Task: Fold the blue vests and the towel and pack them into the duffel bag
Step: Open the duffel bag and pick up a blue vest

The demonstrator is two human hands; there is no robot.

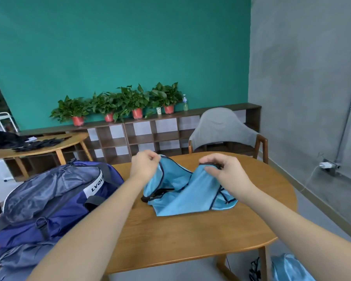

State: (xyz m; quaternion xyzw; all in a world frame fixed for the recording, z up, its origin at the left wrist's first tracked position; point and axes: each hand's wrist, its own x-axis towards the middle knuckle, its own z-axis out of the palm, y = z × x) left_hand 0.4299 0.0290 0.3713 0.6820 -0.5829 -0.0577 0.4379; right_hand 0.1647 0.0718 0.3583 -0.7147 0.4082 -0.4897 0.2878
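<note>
Head view: vest (both hands pinching)

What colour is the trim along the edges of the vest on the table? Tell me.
Black or very dark trim on the light blue mesh vest, held by both hands; clearest in the head view.

The white band on the navy-blue nylon duffel bag shows only the letters "LVQU"; a dark strap covers the rest. The bag's near end, at eight o'clock, runs behind the left forearm and off the bottom edge. The left hand hides the corner it pinches of the light-blue mesh vest with dark trim, and the right hand covers part of the vest's upper hem. At five o'clock a second light-blue cloth bundle is cut by the bottom edge. At nine o'clock, black items on the round wooden side table are too blurred to identify.
</note>
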